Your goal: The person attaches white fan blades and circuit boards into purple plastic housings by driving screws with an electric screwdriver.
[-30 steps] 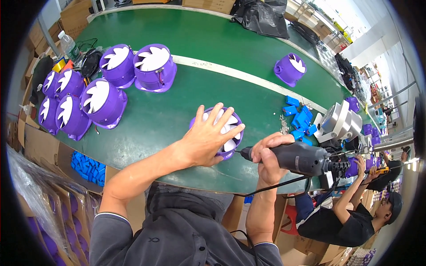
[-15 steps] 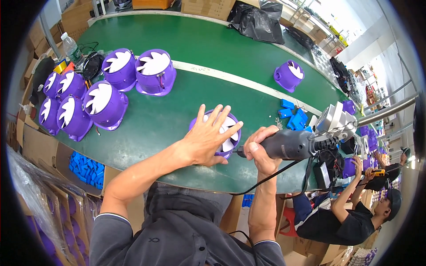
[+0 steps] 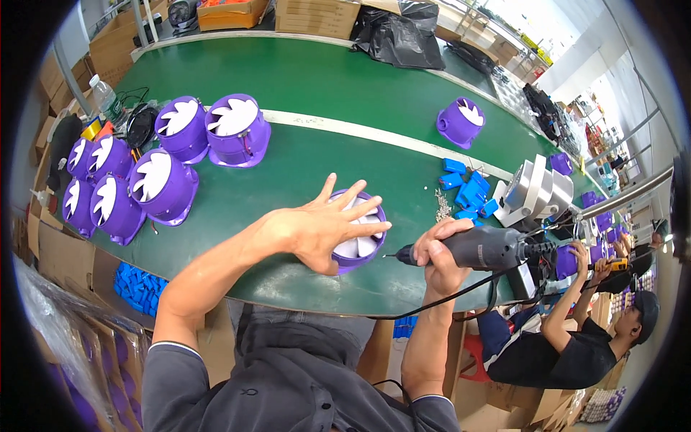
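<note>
A purple round fan with white blades (image 3: 358, 248) stands near the front edge of the green table. Across its top lies my left hand (image 3: 327, 230), fingers spread and palm partly over the blades. My right hand (image 3: 440, 252) is wrapped round a black corded electric screwdriver (image 3: 482, 248). Its thin bit points left, a little apart from the fan's lower right side. Small loose screws (image 3: 443, 207) lie beyond the right hand, beside several blue battery-like packs (image 3: 473, 191).
Several finished-looking purple fans (image 3: 237, 129) stand at the left, near a plastic bottle (image 3: 106, 97). One more fan (image 3: 461, 122) sits far right. A silver-white device (image 3: 534, 189) is right of the packs. Another person (image 3: 576, 345) works at the right. An open box (image 3: 140, 286) holds blue packs.
The screwdriver has drawn back to the right, so its bit now shows apart from the fan. The fan and my left hand have shifted slightly right on the table. The view has also tilted.
</note>
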The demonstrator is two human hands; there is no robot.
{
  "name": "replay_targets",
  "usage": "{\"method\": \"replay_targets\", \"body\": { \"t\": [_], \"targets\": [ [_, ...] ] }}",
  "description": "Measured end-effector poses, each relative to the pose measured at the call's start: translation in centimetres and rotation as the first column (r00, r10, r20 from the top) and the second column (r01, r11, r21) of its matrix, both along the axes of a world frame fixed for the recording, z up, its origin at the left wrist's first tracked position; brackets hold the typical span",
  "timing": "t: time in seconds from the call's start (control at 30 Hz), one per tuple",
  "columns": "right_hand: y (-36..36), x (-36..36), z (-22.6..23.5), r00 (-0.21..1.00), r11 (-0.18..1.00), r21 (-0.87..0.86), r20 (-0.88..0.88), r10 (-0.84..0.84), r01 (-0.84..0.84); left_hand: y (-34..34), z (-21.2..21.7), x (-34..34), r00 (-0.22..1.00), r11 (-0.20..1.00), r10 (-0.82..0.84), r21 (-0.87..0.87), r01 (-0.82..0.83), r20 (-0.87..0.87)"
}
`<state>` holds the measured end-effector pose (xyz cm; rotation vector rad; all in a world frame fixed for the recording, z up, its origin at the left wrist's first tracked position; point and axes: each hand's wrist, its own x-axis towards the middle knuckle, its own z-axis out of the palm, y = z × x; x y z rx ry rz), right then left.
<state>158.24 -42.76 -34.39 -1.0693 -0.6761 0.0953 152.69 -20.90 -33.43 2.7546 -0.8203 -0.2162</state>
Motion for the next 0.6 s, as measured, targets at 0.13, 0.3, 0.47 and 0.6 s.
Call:
{"method": "replay_targets", "body": {
  "t": [0.13, 0.3, 0.47, 0.6],
  "targets": [
    [1.1, -0.8, 0.1, 0.999, 1.0, 0.002, 0.027, 0.027, -0.027, -2.3, -2.5, -0.9, 0.959, 0.965, 0.26, -0.058, -0.255, 0.11],
    [1.6, -0.3, 0.0, 0.997, 0.998, -0.056, 0.07, -0.021, 0.025, -3.2, -3.3, -0.9, 0.903, 0.928, 0.368, -0.148, -0.342, 0.221],
    [1.6, 0.2, -0.1, 0.998, 0.999, -0.021, 0.066, -0.023, 0.024, -3.2, -3.1, -0.9, 0.907, 0.924, 0.378, -0.13, -0.359, 0.185],
    [1.9, 0.2, -0.1, 0.997, 0.997, -0.059, 0.062, -0.044, 0.048, -3.2, -2.9, -1.0, 0.905, 0.924, 0.381, -0.126, -0.362, 0.188]
  ]
}}
